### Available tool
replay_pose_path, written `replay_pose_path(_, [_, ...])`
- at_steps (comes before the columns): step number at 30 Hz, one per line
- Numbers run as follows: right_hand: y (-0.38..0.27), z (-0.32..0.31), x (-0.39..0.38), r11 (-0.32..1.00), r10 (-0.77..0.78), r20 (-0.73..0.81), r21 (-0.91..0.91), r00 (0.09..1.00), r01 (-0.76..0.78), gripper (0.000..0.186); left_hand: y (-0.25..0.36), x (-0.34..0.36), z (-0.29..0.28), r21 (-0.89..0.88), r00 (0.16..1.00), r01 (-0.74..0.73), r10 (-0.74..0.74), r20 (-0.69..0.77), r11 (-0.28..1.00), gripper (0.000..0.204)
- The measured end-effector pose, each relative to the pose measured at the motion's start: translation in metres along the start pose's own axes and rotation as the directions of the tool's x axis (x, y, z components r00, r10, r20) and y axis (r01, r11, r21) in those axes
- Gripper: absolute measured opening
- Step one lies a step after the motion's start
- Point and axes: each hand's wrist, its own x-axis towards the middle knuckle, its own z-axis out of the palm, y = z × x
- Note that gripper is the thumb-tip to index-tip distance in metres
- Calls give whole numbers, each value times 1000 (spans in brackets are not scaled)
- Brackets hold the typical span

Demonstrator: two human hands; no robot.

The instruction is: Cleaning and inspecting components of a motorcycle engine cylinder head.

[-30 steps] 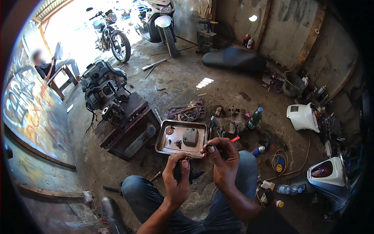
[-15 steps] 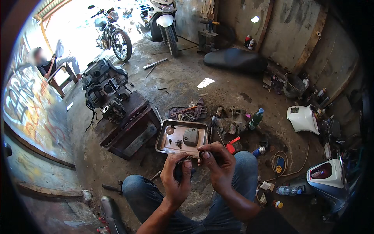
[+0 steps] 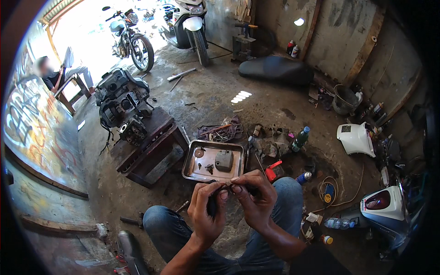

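Both of my hands are raised in front of my knees, fingertips nearly meeting just past the tray's near edge. Bent fingers and thumb of my left hand (image 3: 207,206) close around a small dark part (image 3: 212,204), mostly hidden in the palm. Thumb and forefinger of my right hand (image 3: 256,198) pinch together beside it; what they grip is too small to make out. Beyond the hands lies a shallow metal tray (image 3: 187,172). In it are a grey boxy metal cover (image 3: 224,160), a round disc (image 3: 199,152) and small dark fittings (image 3: 209,168).
An engine (image 3: 123,98) rests on a dark wooden box (image 3: 151,151) at left. Tools lie on a rag (image 3: 231,130) behind the tray. To the right stand a green bottle (image 3: 300,139) and a blue can (image 3: 304,177). Motorcycles (image 3: 133,41) and a seated person (image 3: 57,75) are farther back.
My fingertips have drawn closer together, with the right thumb and forefinger moving slightly left toward the left hand. The tray's contents stay in place.
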Motion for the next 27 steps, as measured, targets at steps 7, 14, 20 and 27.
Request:
replay_pose_path(7, [0,-5,8,990,9,-63,-138,998,-17,16,-3,2,-2,69,999,-41,41,-9,997,17])
replay_pose_path(14, [-4,-11,6,980,-147,-61,-143,987,137,20,-1,2,-2,63,1000,-22,21,9,998,18])
replay_pose_path(20, [-2,-6,6,990,-119,26,-77,993,121,15,1,1,1,48,999,-42,41,18,998,18])
replay_pose_path(27, [0,2,-1,999,2,-44,-48,999,-4,14,3,3,-1,4,990,-24,23,139,1000,22])
